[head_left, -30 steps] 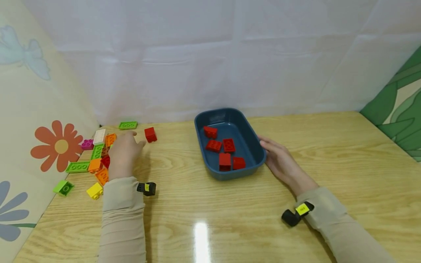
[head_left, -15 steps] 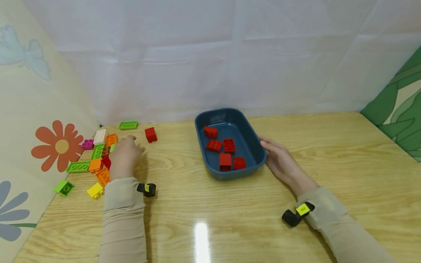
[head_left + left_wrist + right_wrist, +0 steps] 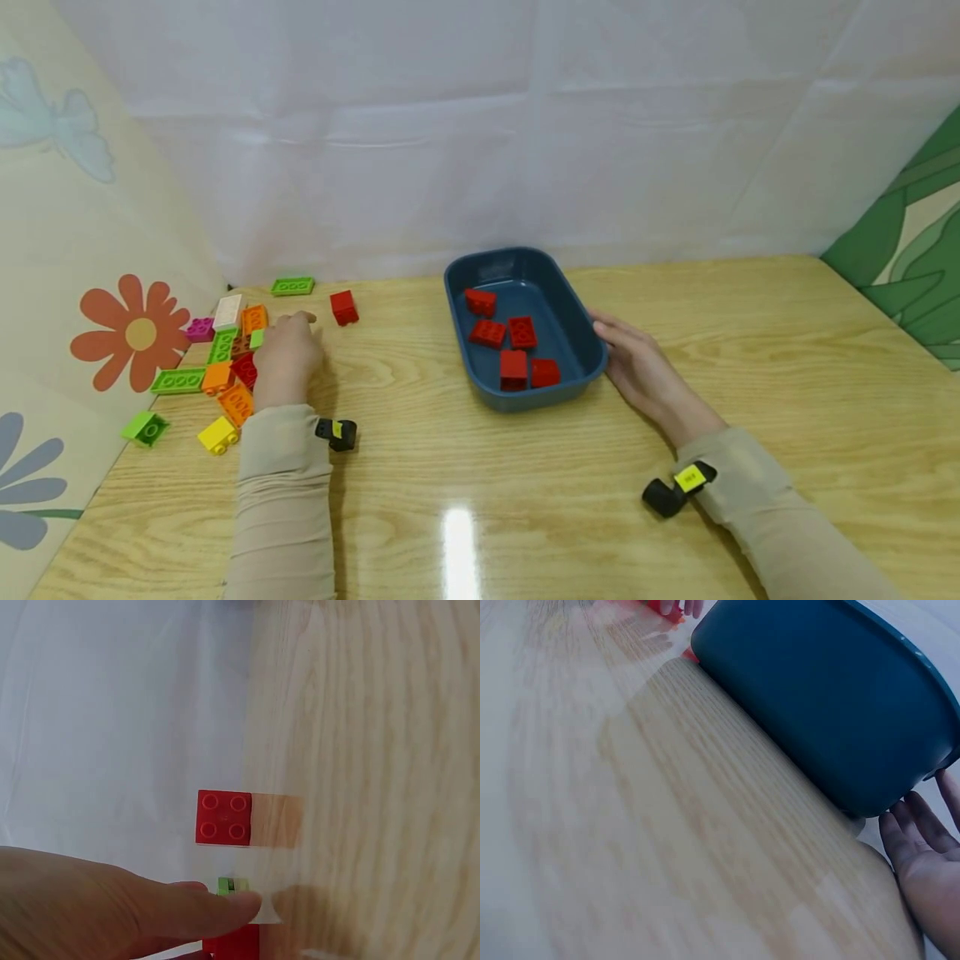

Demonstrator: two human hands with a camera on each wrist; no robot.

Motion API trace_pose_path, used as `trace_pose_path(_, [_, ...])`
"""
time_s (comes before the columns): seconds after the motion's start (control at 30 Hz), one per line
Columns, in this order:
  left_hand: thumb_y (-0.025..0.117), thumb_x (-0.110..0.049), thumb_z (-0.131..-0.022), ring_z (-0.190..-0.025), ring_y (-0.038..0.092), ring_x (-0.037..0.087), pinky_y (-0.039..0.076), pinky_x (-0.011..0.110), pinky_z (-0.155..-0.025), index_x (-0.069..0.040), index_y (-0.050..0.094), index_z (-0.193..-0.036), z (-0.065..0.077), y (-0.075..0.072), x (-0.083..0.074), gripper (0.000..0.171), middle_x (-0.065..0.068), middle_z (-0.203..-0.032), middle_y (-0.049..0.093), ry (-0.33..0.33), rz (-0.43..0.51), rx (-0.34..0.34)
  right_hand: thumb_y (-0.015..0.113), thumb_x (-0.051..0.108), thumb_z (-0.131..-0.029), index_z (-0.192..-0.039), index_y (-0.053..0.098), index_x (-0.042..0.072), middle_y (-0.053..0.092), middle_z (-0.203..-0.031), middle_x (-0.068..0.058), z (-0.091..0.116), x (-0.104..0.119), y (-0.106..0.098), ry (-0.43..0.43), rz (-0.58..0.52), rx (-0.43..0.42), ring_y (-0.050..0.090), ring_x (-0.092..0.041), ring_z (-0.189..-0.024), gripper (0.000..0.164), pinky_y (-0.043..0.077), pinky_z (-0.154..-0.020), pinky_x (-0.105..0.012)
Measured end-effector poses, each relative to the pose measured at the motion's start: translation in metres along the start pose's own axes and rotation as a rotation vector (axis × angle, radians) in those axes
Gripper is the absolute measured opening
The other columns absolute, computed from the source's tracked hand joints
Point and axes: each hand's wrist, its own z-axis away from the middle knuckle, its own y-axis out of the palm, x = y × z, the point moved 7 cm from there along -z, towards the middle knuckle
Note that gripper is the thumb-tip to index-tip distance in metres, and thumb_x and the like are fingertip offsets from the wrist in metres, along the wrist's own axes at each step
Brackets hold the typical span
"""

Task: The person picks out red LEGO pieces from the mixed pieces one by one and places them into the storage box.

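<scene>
My left hand (image 3: pixel 288 358) is at the right edge of a pile of toy building bricks. Its thumb and fingers pinch a red brick (image 3: pixel 238 943), shown at the bottom of the left wrist view and hidden behind the hand in the head view. Another red brick (image 3: pixel 344 307) lies just beyond that hand, studs towards the back cloth. The fingers of my right hand (image 3: pixel 637 367) rest, nearly straight, against the right side of a dark blue plastic box (image 3: pixel 472 367). Several red bricks (image 3: pixel 513 369) lie inside the box.
The pile holds a white brick (image 3: pixel 228 312), orange brick (image 3: pixel 218 377), yellow brick (image 3: pixel 218 435) and green plate (image 3: pixel 177 381). A loose green plate (image 3: pixel 292 286) lies near the back cloth (image 3: pixel 390 167). A printed panel (image 3: pixel 45 250) borders the left of the wooden table (image 3: pixel 405 467).
My left hand has shifted slightly right, its thumb and fingers drawing in. More of the red brick left of it shows in the pile. The right hand and box stay put.
</scene>
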Motion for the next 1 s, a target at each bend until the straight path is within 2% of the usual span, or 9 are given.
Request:
trace_pose_path(0.23, [0.038, -0.005, -0.096, -0.125, 0.029, 0.052, 0.04, 0.068, -0.093, -0.001, 0.04, -0.14, -0.0026, 0.0024, 0.0002, 0.044, 0.033, -0.143, 0.038, -0.001, 0.004, 0.023, 0.041, 0.007, -0.099, -0.11, 0.067, 0.018, 0.071, -0.107, 0.009, -0.0008, -0.0005, -0.0006, 0.006, -0.023, 0.003, 0.061, -0.007, -0.101, 0.03, 0.054, -0.082, -0.016])
trace_pose_path(0.63, [0.038, -0.001, -0.094, -0.126, 0.027, 0.053, 0.04, 0.067, -0.096, 0.001, 0.039, -0.14, 0.0001, -0.0006, 0.0041, 0.046, 0.037, -0.142, 0.031, -0.017, 0.025, -0.009, 0.039, 0.007, -0.099, -0.111, 0.066, 0.017, 0.071, -0.108, 0.009, -0.0013, 0.0, -0.0001, -0.006, -0.012, 0.012, 0.06, -0.007, -0.101, 0.031, 0.053, -0.083, -0.015])
trace_pose_path(1.0, [0.039, -0.007, -0.097, -0.125, 0.026, 0.054, 0.037, 0.067, -0.099, 0.0, 0.042, -0.138, 0.0012, -0.0043, 0.0042, 0.043, 0.035, -0.139, 0.037, 0.012, -0.017, -0.037, 0.04, 0.007, -0.099, -0.112, 0.065, 0.017, 0.07, -0.11, 0.009, -0.0011, -0.0001, -0.0004, -0.003, -0.019, 0.016, 0.06, -0.007, -0.103, 0.031, 0.053, -0.083, -0.015])
